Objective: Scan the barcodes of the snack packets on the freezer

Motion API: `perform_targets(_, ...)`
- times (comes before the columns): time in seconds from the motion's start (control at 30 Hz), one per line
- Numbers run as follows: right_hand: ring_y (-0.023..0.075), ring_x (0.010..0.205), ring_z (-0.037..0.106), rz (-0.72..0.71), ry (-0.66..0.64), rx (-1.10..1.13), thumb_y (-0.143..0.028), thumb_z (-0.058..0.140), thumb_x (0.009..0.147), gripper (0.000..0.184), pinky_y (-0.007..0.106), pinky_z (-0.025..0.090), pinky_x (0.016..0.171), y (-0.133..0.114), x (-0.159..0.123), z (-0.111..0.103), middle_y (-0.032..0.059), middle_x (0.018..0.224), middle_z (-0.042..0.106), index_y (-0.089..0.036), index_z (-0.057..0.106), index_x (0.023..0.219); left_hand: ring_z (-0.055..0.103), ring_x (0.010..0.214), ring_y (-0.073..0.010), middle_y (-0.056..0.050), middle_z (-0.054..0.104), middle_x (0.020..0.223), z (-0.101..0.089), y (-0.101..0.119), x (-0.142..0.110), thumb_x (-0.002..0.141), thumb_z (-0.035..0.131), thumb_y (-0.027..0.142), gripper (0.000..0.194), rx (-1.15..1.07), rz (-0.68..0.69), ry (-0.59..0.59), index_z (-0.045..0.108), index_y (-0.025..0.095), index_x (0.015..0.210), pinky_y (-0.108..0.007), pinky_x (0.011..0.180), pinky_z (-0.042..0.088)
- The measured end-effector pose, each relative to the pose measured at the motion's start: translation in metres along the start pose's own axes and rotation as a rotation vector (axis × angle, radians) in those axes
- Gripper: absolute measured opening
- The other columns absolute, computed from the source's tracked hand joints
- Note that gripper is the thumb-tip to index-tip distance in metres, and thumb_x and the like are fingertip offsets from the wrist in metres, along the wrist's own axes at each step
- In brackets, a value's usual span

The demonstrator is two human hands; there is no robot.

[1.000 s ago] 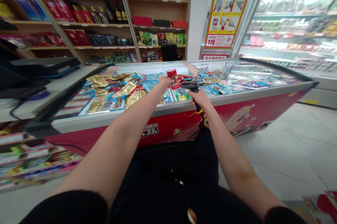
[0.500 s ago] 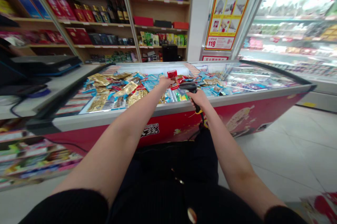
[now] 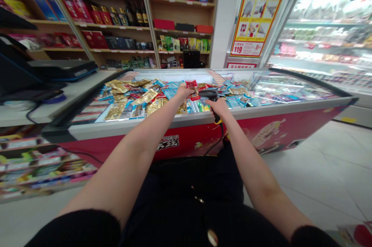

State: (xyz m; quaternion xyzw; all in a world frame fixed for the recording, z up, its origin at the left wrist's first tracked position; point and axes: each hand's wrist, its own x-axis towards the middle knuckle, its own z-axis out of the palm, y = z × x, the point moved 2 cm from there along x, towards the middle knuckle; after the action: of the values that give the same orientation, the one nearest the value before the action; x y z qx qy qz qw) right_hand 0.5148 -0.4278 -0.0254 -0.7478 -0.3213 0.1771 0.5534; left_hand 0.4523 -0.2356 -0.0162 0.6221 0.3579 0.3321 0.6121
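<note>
Red packet (image 3: pixel 191 83) touching left hand (image 3: pixel 183 92)

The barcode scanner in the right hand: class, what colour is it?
The barcode scanner is black, with yellow below the right hand; best in the head view.

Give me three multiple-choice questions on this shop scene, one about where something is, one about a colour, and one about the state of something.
1. Where is the black barcode scanner?
A. In the right hand
B. In the left hand
C. Lying on the packets

2. What colour is the front panel of the chest freezer?
A. Blue
B. Red
C. White

3. How is the scanner's cord lying?
A. Coiled on the packets
B. Hanging down in front of the freezer
C. Wrapped around the left wrist

Answers:
1. A, the right hand grips its handle.
2. B, red shows below the rim.
3. B, it drops from the handle across the panel.
</note>
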Motion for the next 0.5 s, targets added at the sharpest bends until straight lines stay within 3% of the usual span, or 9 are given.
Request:
perform_targets(0.2, 0.0112, 0.036, 0.050, -0.015, -0.009, 0.028, -0.028, 0.067, 0.090, 0.025, 0.022, 0.042, 0.037, -0.011, 0.001, 0.017, -0.0013, 0.051, 0.056, -0.018, 0.054, 0.071, 0.071, 0.076, -0.0165, 0.000, 0.071, 0.074, -0.037, 0.008, -0.001, 0.067, 0.073, 0.002, 0.020, -0.020, 0.025, 0.008, 0.066, 0.016, 0.079, -0.029, 0.076, 0.059)
perform_targets(0.3, 0.0112, 0.036, 0.049, -0.029, -0.013, 0.031, -0.027, 0.067, 0.090, 0.026, 0.021, 0.041, 0.036, -0.011, 0.001, 0.023, -0.0019, 0.049, 0.055, -0.019, 0.053, 0.069, 0.071, 0.073, -0.0159, -0.001, 0.072, 0.075, -0.071, 0.019, 0.002, 0.066, 0.077, 0.006, 0.020, -0.023, 0.009, 0.076, 0.066, 0.016, 0.078, -0.027, 0.071, 0.058)
perform_targets(0.5, 0.0105, 0.035, 0.048, -0.007, -0.013, 0.081, -0.024, 0.067, 0.089, 0.024, 0.020, 0.039, 0.035, -0.013, -0.002, 0.032, -0.0038, 0.048, 0.053, -0.020, 0.051, 0.071, 0.066, 0.066, -0.0131, -0.001, 0.067, 0.070, -0.147, 0.026, 0.010, 0.079, 0.069, 0.012, 0.010, 0.126, 0.015, 0.267, 0.061, 0.016, 0.075, -0.026, 0.067, 0.056)
